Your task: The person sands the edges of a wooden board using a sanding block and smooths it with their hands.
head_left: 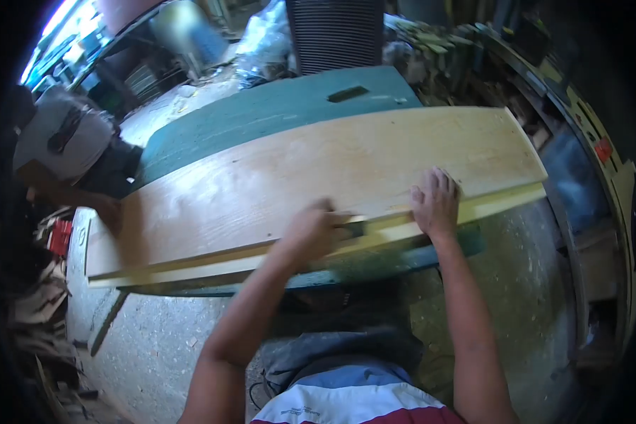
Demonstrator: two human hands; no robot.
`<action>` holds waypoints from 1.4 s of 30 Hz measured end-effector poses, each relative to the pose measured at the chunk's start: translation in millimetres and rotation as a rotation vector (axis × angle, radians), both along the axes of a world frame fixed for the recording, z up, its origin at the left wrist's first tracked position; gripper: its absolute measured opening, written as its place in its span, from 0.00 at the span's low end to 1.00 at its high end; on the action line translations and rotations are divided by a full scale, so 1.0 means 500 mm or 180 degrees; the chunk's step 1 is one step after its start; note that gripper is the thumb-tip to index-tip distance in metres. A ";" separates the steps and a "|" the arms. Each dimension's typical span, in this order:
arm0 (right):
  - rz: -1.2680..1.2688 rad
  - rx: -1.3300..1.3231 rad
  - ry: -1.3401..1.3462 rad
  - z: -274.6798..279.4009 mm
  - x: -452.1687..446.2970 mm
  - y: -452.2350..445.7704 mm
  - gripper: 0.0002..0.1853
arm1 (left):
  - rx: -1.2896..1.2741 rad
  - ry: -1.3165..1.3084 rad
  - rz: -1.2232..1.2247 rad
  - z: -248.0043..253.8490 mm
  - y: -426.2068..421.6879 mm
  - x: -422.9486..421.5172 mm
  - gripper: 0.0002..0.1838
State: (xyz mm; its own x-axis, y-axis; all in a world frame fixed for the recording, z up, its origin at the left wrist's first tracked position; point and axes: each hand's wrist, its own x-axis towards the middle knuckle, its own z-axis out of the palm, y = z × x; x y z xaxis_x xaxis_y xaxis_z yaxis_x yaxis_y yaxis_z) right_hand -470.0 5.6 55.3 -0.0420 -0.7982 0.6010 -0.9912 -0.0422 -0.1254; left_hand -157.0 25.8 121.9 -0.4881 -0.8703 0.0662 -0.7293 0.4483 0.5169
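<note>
A long pale wooden panel (261,173) lies across the green table, with a raised light strip (473,205) along its near edge. My left hand (309,232) is wrapped round a small tool with a dark, flat end (355,228), held at that near edge. Motion blurs both hand and tool, so the tool's exact kind is unclear. Farther right, my right hand (437,202) rests on the panel's near edge, palm down, its fingers stretched over the top face and holding nothing.
A co-worker (67,134) stands at the left, one hand (108,210) at the panel's left end. The green tabletop (261,106) shows behind the panel, with a dark slot (348,93). Wood scraps (438,42) lie at the back; shelving (601,212) lines the right.
</note>
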 end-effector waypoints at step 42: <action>0.1549 0.1046 0.0279 -0.039 0.346 0.255 0.42 | -0.1299 -0.0692 0.1635 -0.034 0.038 0.348 0.22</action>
